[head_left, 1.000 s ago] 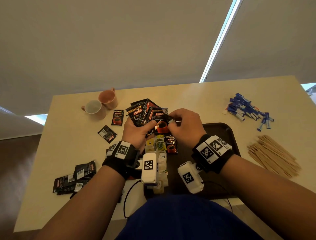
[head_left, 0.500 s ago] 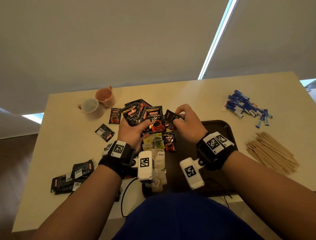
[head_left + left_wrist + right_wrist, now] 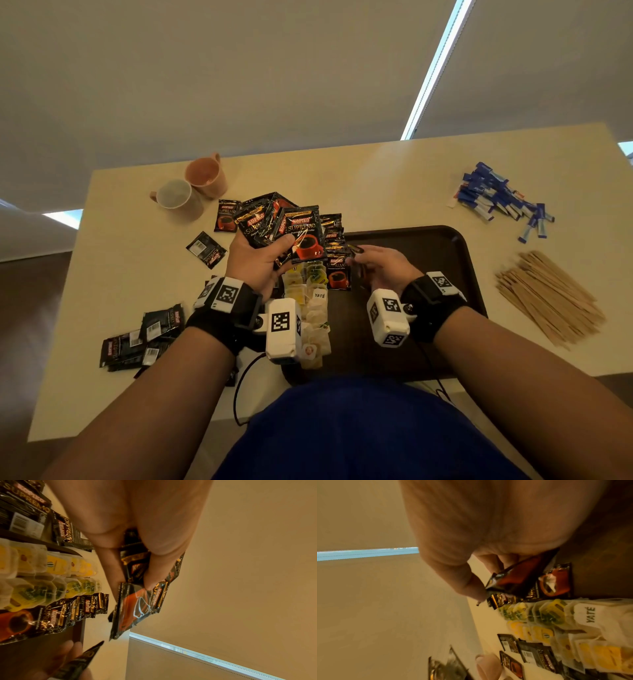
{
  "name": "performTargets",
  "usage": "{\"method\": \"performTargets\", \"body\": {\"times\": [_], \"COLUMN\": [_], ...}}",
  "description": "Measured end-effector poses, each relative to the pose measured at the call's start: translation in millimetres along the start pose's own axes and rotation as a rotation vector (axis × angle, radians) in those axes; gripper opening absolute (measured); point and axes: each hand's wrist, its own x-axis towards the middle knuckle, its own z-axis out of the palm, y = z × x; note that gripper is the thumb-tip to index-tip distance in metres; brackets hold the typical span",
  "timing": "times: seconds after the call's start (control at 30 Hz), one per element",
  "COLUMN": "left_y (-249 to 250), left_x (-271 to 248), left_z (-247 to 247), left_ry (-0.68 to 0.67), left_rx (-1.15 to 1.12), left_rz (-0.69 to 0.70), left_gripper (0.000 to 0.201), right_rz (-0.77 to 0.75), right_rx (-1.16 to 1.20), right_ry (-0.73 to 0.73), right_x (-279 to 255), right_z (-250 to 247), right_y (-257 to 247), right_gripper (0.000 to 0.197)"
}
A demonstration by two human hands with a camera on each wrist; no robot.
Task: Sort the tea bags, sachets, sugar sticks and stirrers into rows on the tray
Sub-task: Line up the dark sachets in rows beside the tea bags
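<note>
meanwhile, tea bags (image 3: pixel 313 291) and sachets (image 3: pixel 337 270) on tray (image 3: pixel 445 260), left hand (image 3: pixel 255 262) clutching sachet fan (image 3: pixel 291 229), right hand (image 3: pixel 385 265) pinching one sachet (image 3: pixel 518 577)

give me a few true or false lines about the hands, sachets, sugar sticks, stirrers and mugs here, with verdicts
1. The left hand holds a fan of coffee sachets. True.
2. The right hand is empty. False: it pinches a single sachet.
3. The sugar sticks lie on the tray. False: they lie on the table, beyond the tray.
4. The stirrers lie right of the tray. True.
5. Two mugs stand on the table. True.
</note>
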Motion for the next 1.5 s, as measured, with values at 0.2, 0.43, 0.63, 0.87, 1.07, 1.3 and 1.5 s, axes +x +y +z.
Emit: {"method": "performTargets", "body": {"times": [0.2,0.43,0.63,0.87,1.07,1.3,1.5], "left_y": [-5,-4,-6,-5,-7,-12,-16], "left_x": [0,0,1,1,1,0,1], "left_z": [-4,-1,1,0,-4,-8,-13], "left_ry": [0.007,0.01,0.01,0.002,0.011,0.027,0.048], "left_rx": [0.023,0.022,0.01,0.021,0.022,0.018,0.023], "left_rz": [-0.018,-0.028,-0.049,-0.058,-0.066,-0.07,-0.085], "left_gripper": [0.048,0.048,0.049,0.045,0.054,0.045,0.052], "right_rz": [0.025,-0.037,0.01,-0.172,-0.14,-0.174,-0.258], "right_rx": [-0.217,-0.315,-0.325,-0.715,-0.722,-0.848,-1.065], "right_ry": [0.119,0.2,0.16,0.275,0.335,0.373,0.362], "right_x": [16,30,39,50,62,72,78], "right_z": [-18,-23,-17,-22,-25,-20,-17], "right_y": [18,29,29,34,43,44,42], "right_gripper": [0.043,0.031,0.023,0.022,0.018,0.018,0.013]}}
